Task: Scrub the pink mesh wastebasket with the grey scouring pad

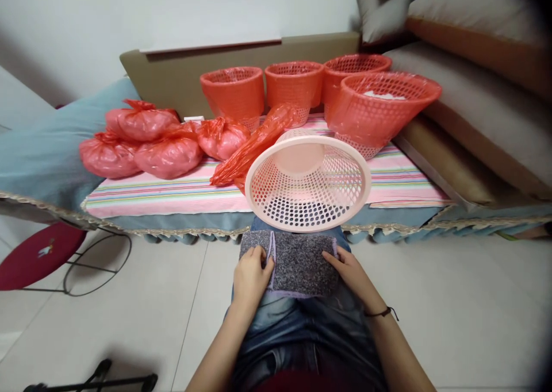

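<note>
A folded grey cloth with a lilac edge (297,262) lies across my lap on my jeans. My left hand (252,274) rests on its left part, fingers curled over the lilac fold and pinching it. My right hand (349,271) presses on the cloth's right edge, fingers bent over it. Just beyond the cloth, a pale pink mesh basket (308,179) lies tilted on the bed's front edge, its open mouth facing me. Neither hand touches the basket.
On the striped sheet (172,191) stand several red mesh baskets lined with red bags (383,113). Tied red bags (146,142) lie at the left, a loose red bag (254,145) in the middle. A red stool (38,254) stands at the left.
</note>
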Demonstrator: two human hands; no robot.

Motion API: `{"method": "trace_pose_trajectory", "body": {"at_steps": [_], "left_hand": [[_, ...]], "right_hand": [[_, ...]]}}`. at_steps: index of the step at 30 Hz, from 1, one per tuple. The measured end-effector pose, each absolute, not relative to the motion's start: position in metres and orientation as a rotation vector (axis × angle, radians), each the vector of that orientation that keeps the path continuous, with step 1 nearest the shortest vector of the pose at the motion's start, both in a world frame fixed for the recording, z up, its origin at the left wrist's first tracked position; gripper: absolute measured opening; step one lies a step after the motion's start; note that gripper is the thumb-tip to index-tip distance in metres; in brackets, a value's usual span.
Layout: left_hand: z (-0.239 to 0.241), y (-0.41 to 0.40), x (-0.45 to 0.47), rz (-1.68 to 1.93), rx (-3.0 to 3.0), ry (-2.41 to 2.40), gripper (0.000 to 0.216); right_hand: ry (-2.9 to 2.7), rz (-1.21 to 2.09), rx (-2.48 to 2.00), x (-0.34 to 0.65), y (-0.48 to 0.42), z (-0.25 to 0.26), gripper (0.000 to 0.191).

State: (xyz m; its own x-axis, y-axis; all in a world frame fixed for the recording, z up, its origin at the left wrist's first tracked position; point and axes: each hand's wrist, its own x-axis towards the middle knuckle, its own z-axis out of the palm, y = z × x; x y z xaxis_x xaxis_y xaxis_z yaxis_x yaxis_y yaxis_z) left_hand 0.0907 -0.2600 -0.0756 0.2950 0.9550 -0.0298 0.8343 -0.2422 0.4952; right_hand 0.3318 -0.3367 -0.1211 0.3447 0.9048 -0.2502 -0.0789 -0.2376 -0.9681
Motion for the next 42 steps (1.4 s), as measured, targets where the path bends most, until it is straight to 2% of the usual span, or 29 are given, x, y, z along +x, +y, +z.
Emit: {"method": "trace_pose_trajectory", "body": {"at_steps": [6,12,18,24,28,34,40,42], "left_hand": [[-0.075,-0.26,0.096,0.452,2.151,1.534,0.019],[-0.076,-0.265,0.11,0.269,2.188,1.614,0.007],[-0.056,-0.26,0.096,0.415,2.04,1.501,0.008],[-0.063,-0.258,0.11,0.202,2.142,1.534,0.007],[-0.07,-0.257,0.111,0.221,2.125,1.51,0.005],[-0.094,-0.243,0.101,0.593,2.494,1.18,0.035],[-0.117,-0.245,0.098,0.367,2.751,1.047,0.062],[-0.118,-0.249,0.098,0.374,2.766,1.083,0.064]], "right_hand": [[-0.786,1.119,-1.504,0.331,-0.335,-0.126,0.054],[-0.756,1.113,-1.516,0.33,-0.335,-0.124,0.049],[-0.749,1.13,-1.496,0.331,-0.334,-0.128,0.053],[-0.792,1.108,-1.53,0.331,-0.334,-0.126,0.055],[-0.815,1.11,-1.552,0.33,-0.334,-0.122,0.057],[-0.745,1.179,-1.51,0.331,-0.334,-0.121,0.059],[-0.554,1.297,-1.343,0.33,-0.337,-0.119,0.055],[-0.498,1.344,-1.268,0.326,-0.337,-0.11,0.053]]}}
